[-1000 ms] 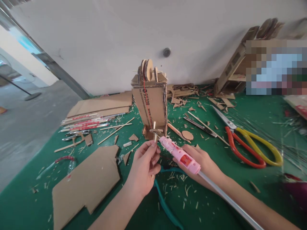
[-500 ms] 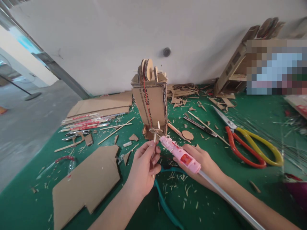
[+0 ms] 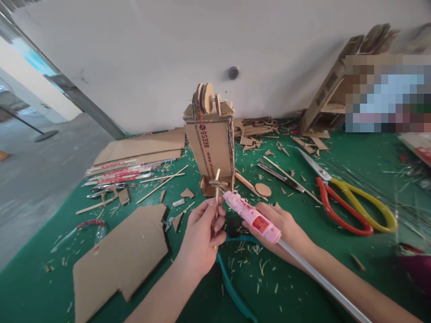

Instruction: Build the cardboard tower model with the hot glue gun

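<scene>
Between the fingertips of my left hand (image 3: 207,229) is a thin wooden stick (image 3: 217,190), held nearly upright. A small cardboard disc (image 3: 218,183) sits around the stick above my fingers. My right hand (image 3: 274,224) is wrapped around a pink hot glue gun (image 3: 252,215), its nozzle close to the stick just under the disc. From the back of the gun a long clear glue stick (image 3: 323,278) runs down to the right. Behind the disc stands a tall cardboard box model (image 3: 215,146) with cardboard discs on top.
Large scissors (image 3: 346,202) with red and yellow handles lie at right. A cut cardboard sheet (image 3: 121,260) is at left, below wrapped sticks (image 3: 124,170). Cardboard scraps (image 3: 256,132) are piled at the back. A utility knife (image 3: 281,177) lies right of the model. A blurred person is at far right.
The stick's upper end has tilted slightly to the left, and the disc has turned a little with it. Both hands and the glue gun stay nearly in place.
</scene>
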A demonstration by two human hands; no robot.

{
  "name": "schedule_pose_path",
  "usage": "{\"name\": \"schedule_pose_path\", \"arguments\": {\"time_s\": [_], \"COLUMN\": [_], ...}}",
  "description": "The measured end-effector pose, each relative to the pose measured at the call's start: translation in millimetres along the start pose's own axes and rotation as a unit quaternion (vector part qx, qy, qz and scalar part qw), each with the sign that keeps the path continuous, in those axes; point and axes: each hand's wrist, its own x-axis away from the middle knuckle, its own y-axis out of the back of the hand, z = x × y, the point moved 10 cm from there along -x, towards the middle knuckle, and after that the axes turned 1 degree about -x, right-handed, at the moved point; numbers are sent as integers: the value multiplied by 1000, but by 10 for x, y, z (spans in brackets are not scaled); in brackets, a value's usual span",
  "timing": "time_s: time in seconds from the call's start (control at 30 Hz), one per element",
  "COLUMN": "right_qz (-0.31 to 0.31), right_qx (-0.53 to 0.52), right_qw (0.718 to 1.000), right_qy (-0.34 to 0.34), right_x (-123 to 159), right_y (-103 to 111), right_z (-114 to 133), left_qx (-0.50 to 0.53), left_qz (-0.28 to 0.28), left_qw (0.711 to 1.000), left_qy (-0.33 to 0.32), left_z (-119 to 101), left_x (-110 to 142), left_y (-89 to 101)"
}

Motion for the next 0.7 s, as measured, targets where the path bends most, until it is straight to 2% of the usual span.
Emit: {"name": "schedule_pose_path", "arguments": {"time_s": [0.33,0.5,0.6,0.7], "right_qz": [4,-46,-51,-77], "right_qx": [-13,-54,-85,-101], "right_qw": [1000,997,995,992], "right_qy": [-9,-32,-28,-25], "right_x": [-15,-47,-40,-45], "right_y": [9,163,245,424], "right_z": [11,52,60,2], "left_qx": [2,10,18,22], "left_qz": [2,-5,-13,-14], "left_qw": [1000,1000,999,998], "left_qy": [8,-11,-33,-61], "left_z": [-8,-38,-88,-151], "left_x": [5,-10,-5,6], "left_y": [-17,15,38,45]}}
